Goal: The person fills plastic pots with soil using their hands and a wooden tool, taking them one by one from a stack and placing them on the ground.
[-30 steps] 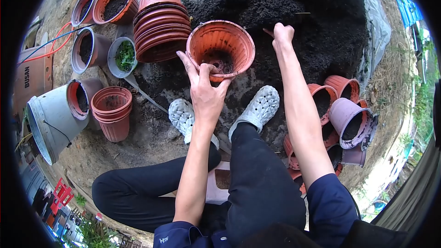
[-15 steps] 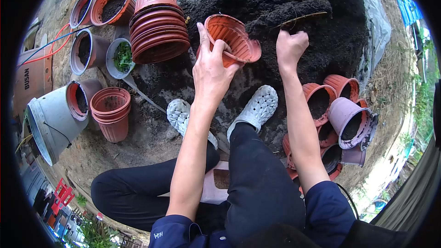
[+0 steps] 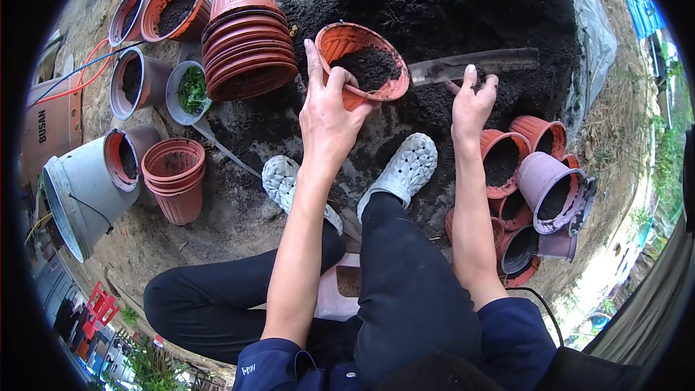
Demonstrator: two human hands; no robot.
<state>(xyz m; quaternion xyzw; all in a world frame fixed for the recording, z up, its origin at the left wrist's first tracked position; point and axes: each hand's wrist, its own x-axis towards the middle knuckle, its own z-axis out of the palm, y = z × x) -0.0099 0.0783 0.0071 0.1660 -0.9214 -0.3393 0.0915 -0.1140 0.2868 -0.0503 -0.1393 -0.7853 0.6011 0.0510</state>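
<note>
My left hand (image 3: pixel 333 116) grips the rim of an orange-brown plastic flower pot (image 3: pixel 398 89), thumb and fingers on its near side. The pot is tilted towards me, and dark soil (image 3: pixel 371 66) lies inside it. My right hand (image 3: pixel 474 101) is closed on a long, trough-shaped soil scoop (image 3: pixel 499 63); its grip is partly hidden. The scoop's left end is close to the pot's right rim, with only a little soil showing on the blade. Beneath and behind both hands spreads a heap of dark soil (image 3: pixel 434 0).
A stack of upturned pots (image 3: pixel 250 51) stands left of the held pot. Nearby are a white pot with green leaves (image 3: pixel 174 94), nested pots (image 3: pixel 174 181) and a grey bucket (image 3: pixel 79 203). Several soil-filled pots (image 3: pixel 499 166) crowd the right. My white clogs (image 3: pixel 402 166) rest between.
Soil has gone from the scoop into the pot, which looked bare inside before. My right hand has turned and dropped slightly, tipping the scoop; my left hand has barely shifted.
</note>
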